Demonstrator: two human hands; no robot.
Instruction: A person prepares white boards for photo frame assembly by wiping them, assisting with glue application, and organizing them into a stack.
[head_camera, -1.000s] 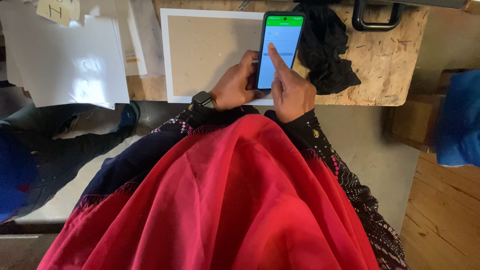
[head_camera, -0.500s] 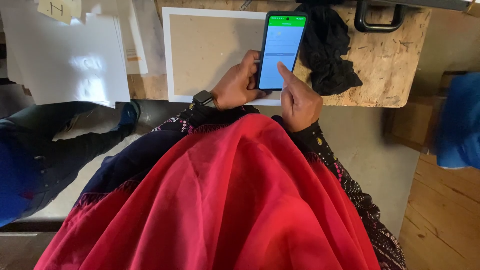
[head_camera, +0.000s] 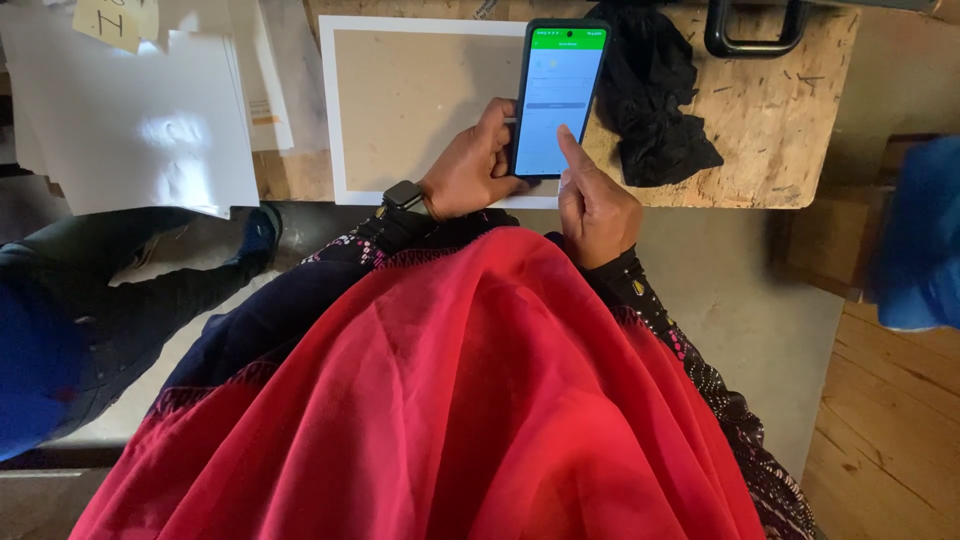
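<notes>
My left hand (head_camera: 472, 166) grips a dark smartphone (head_camera: 558, 95) by its lower left edge, holding it upright over the wooden table. The screen is lit, with a green bar on top and a pale blue page below. My right hand (head_camera: 596, 200) is beside the phone's lower right corner, its index finger stretched out and touching the lower part of the screen, the other fingers curled. A dark watch (head_camera: 402, 195) sits on my left wrist. Red cloth (head_camera: 470, 400) covers my lap below both hands.
A brown board with a white border (head_camera: 410, 90) lies on the chipboard table (head_camera: 780, 120). A crumpled black cloth (head_camera: 655, 95) is right of the phone. White papers (head_camera: 140, 120) lie at left. Another person's dark leg (head_camera: 120, 290) is at left, a blue sleeve (head_camera: 925, 240) at right.
My right index finger slid down from the upper part of the screen to its lower part. The left hand kept hold of the phone.
</notes>
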